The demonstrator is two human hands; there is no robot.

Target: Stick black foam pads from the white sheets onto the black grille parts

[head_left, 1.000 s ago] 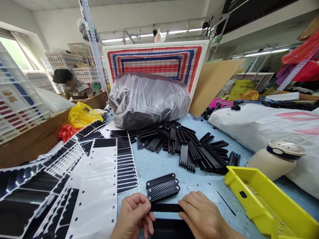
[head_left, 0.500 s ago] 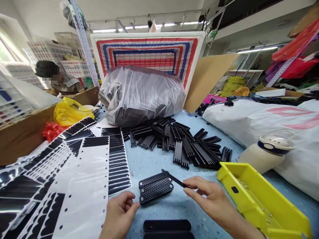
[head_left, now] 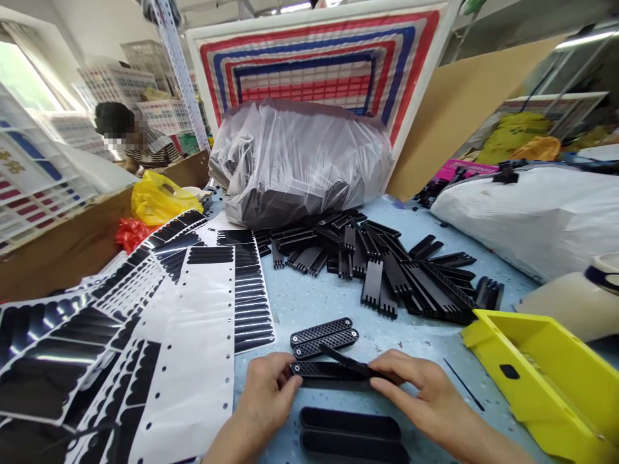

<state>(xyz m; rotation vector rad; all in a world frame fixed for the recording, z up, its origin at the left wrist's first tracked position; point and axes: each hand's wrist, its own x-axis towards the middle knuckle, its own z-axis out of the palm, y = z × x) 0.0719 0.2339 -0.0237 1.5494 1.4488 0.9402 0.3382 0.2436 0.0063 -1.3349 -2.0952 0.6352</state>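
Note:
My left hand is closed, thumb and fingers pinching the left end of a black perforated bar with a silver screw near its end. Between the fingertips of my right hand is a thin black strip, slanting over that bar; its near end is hidden by the fingers. Whether strip and bar touch I cannot tell. Just behind lie two similar perforated bars, side by side. In front of my hands rest two smooth, round-ended black bars.
Sheets of black stickers cover the left side. A heap of black slotted pieces lies behind, before a plastic-wrapped bundle. At right are a yellow bin, a bottle and a white sack. A person sits far left.
One perforated bar has come apart from the other two, toward me, into my left hand's grip. My right hand has brought the thin strip over it. The view has shifted.

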